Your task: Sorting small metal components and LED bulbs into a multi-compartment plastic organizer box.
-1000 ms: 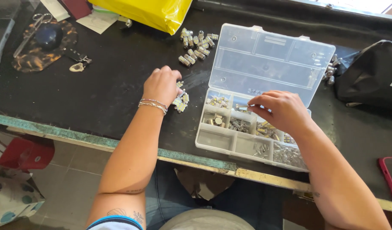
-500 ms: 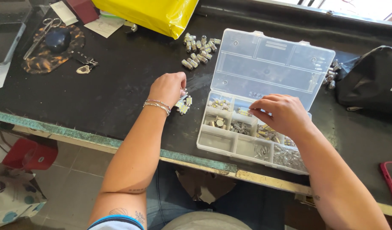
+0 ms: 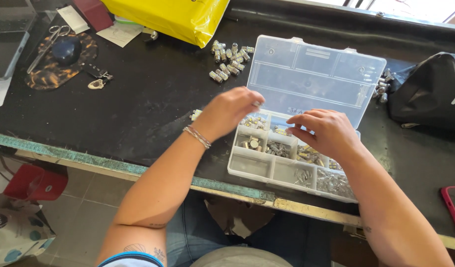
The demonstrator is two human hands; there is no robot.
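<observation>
Head view: sorting partly done, box [image 3: 292,170] compartments part-filled, metal parts [image 3: 229,59] loose on table [image 3: 138,104]; left hand [image 3: 228,112] pinched over box, contents indiscernible, right hand [image 3: 325,132] fingers curled, empty or not unclear.

workshop | black workbench [image 3: 138,109] | compartment box [image 3: 291,158] of metal parts

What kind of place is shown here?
Probably a small workshop bench for sorting hardware: a clear compartment box of small metal parts, loose metal fittings on the black worktop, and scissors nearby.
</observation>
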